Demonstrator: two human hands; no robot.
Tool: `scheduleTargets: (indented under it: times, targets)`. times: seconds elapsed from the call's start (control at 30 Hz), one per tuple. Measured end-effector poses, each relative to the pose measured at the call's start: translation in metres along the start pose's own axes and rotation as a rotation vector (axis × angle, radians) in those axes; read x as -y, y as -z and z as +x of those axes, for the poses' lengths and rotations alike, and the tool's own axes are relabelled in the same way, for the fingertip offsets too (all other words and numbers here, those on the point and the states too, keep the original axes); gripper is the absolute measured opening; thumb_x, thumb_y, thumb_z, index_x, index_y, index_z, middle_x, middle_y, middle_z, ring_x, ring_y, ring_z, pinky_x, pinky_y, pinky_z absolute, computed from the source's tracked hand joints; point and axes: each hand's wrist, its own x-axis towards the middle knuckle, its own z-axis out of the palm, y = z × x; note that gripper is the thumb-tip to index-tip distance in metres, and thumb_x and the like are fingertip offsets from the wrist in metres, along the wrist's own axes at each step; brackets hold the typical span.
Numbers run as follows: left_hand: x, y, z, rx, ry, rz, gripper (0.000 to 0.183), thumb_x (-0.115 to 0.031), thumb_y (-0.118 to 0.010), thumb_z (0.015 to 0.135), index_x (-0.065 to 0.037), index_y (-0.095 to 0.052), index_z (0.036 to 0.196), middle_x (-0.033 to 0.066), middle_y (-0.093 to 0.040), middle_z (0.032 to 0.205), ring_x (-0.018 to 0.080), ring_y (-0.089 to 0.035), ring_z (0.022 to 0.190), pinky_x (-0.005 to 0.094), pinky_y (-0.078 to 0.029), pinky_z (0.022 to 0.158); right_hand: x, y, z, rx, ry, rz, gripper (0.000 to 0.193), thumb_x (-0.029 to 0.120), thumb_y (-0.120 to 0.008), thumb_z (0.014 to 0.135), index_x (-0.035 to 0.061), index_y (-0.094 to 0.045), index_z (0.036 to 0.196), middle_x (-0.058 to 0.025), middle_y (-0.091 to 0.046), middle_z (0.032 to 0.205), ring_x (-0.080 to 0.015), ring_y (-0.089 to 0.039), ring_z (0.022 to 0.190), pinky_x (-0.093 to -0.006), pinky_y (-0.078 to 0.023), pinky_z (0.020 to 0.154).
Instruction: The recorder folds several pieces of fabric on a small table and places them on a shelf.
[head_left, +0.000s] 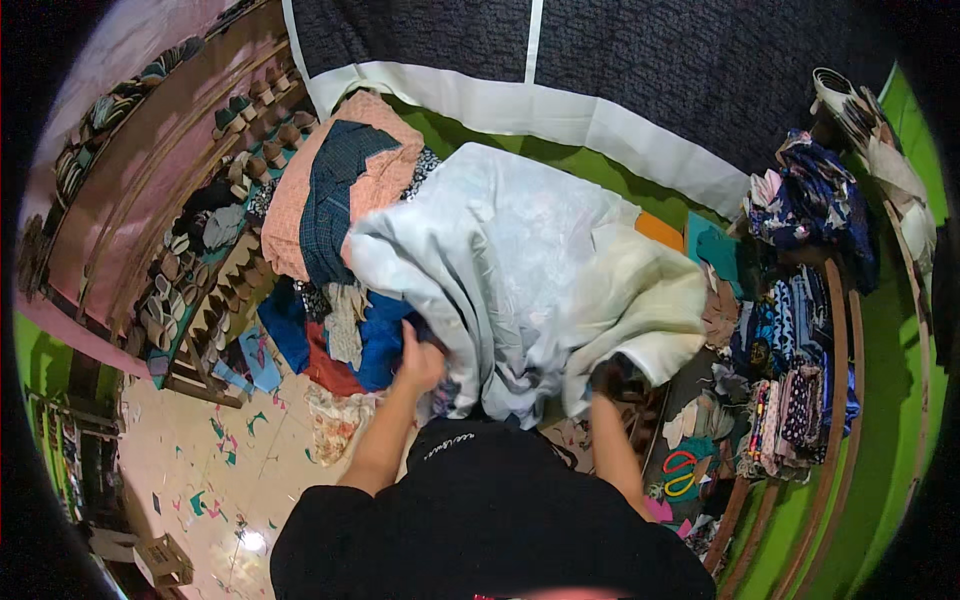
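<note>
A large white cloth (530, 225) lies in loose folds in front of me, its inner side showing and its right part raised and blurred. My left hand (422, 362) is at the cloth's near left edge, thumb stretched up and apart; its other fingertips are partly hidden by the folds. My right hand (606, 385) reaches beneath the raised right part of the cloth, where shadow hides its fingers. Left of the cloth is a peach textured bundle (290, 215) with a dark checked cloth (340, 195) draped over it. Blue fabric (380, 340) lies beside my left hand.
Shoe racks (200, 300) stand along the left. Colourful scraps (205, 505) dot the tiled floor (290, 480). At right are stacked folded fabrics (790, 420), scissors with red and yellow handles (680, 475) and a wooden frame (835, 380). A dark curtain (640, 70) hangs behind.
</note>
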Motion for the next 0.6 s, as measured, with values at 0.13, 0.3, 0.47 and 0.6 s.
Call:
scheduleTargets:
  times: [0.13,0.3,0.47,0.6]
  targets:
    - [0.053,0.032,-0.007,-0.938,0.295,0.969,0.067,-0.061,-0.046,0.071,-0.005,-0.049,0.107,0.0089,-0.051,0.108,0.0216,-0.048,0.092,0.0340,-0.040,0.069,-0.049,-0.017,-0.011,-0.091,0.008,0.030,0.059,0.050,-0.035,0.080,0.0071,-0.037,0.120,-0.0090,-0.042,0.116,-0.0216,-0.040,0.101,-0.0360,-0.031,0.086]
    - [-0.046,-0.045,0.022,-0.744,0.386,1.924,0.035,-0.031,-0.055,0.076,0.002,-0.057,0.086,0.0042,-0.056,0.071,0.0121,-0.051,0.061,0.0271,-0.042,0.052,0.043,0.022,0.010,-0.237,-0.024,0.084,0.060,0.051,-0.034,0.080,0.0066,-0.035,0.121,-0.0095,-0.040,0.119,-0.0226,-0.038,0.106,-0.0367,-0.029,0.090]
    - [-0.053,-0.158,0.068,-0.353,-0.723,0.641,0.082,-0.065,-0.036,0.072,-0.002,-0.030,0.124,0.0132,-0.037,0.124,0.0294,-0.036,0.112,0.0439,-0.029,0.092,0.102,0.067,-0.026,-0.415,-0.015,0.131,0.062,0.051,-0.033,0.080,0.0062,-0.034,0.122,-0.0100,-0.038,0.123,-0.0236,-0.036,0.111,-0.0373,-0.026,0.093]
    - [-0.011,-0.042,0.024,-0.622,-0.571,0.550,0.084,-0.071,-0.033,0.067,-0.012,-0.029,0.127,0.0092,-0.035,0.126,0.0291,-0.035,0.113,0.0434,-0.028,0.094,0.006,0.023,-0.014,-0.523,-0.031,0.164,0.063,0.052,-0.032,0.080,0.0059,-0.033,0.123,-0.0104,-0.036,0.125,-0.0245,-0.034,0.114,-0.0378,-0.024,0.096]
